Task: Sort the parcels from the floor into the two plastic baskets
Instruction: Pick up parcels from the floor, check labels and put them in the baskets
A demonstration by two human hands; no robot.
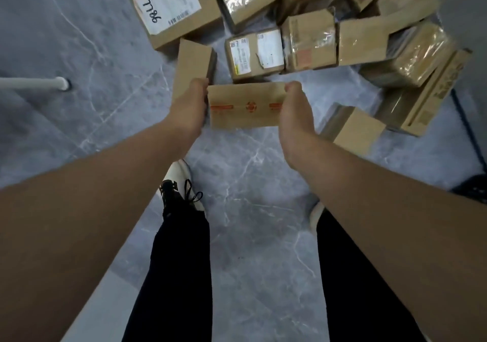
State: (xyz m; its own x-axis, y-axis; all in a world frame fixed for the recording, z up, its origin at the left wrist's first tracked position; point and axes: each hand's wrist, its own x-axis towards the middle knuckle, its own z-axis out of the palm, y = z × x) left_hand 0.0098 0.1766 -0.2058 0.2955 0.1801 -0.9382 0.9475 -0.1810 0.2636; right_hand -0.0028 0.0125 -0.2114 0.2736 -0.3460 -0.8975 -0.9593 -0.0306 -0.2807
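Seemingly light and rigid, the small brown orange-taped cardboard parcel (pixel 245 107) mid-frame is gripped at its ends by left hand (pixel 188 109) and right hand (pixel 292 120).

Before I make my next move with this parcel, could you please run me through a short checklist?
1. Left hand grips the cardboard parcel's left end: ok.
2. Right hand grips its right end: ok.
3. Parcel held level: ok.
4. Address label facing up: not ok; only orange tape shows.
5. Target basket in view: not ok; none visible.
6. Floor underfoot free of hazards: cannot tell; a black cable runs at the right.
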